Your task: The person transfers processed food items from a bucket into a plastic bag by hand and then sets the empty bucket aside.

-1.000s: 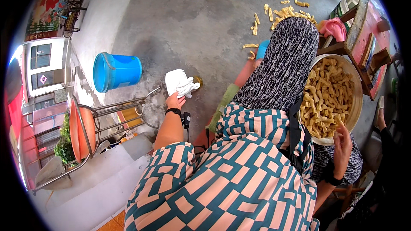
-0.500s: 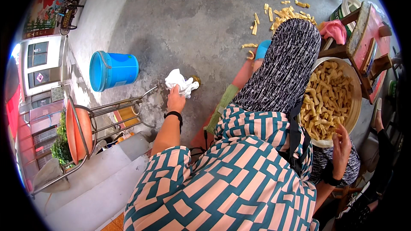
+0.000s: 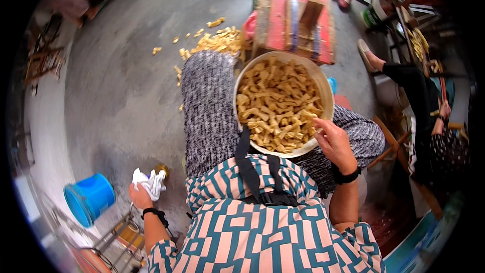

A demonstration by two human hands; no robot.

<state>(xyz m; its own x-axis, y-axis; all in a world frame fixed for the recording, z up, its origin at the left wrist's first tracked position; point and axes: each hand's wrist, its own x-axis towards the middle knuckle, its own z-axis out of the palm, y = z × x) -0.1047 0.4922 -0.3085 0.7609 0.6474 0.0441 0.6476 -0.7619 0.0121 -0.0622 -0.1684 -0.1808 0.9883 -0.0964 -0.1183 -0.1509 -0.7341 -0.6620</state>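
Note:
A bunched white cloth point(image 3: 152, 184) lies low at the left, with my left hand point(image 3: 140, 196) closed on its near side. Touching the cloth's far side is a small jar point(image 3: 162, 170) with something yellowish-brown in it. In front of my body, a wide pale tub point(image 3: 328, 93) is full of short, yellowish-brown strip-like pieces point(image 3: 278, 103). My right hand point(image 3: 335, 144) is over the tub's near right rim, its fingers bent and slightly apart at the edge of the pieces. I see nothing held in it.
Similar pieces lie in a pile point(image 3: 220, 40) on the concrete floor. A red-topped wooden bench point(image 3: 280, 15) with upright blocks stands beyond the tub. A blue bucket point(image 3: 90, 199) lies tipped at the left near a metal frame point(image 3: 118, 232). Another person's arm point(image 3: 439, 121) shows at right.
The view has swung to the right, bringing the tub and bench to the middle. My left hand stays at the cloth; my right hand has moved in to the tub's rim.

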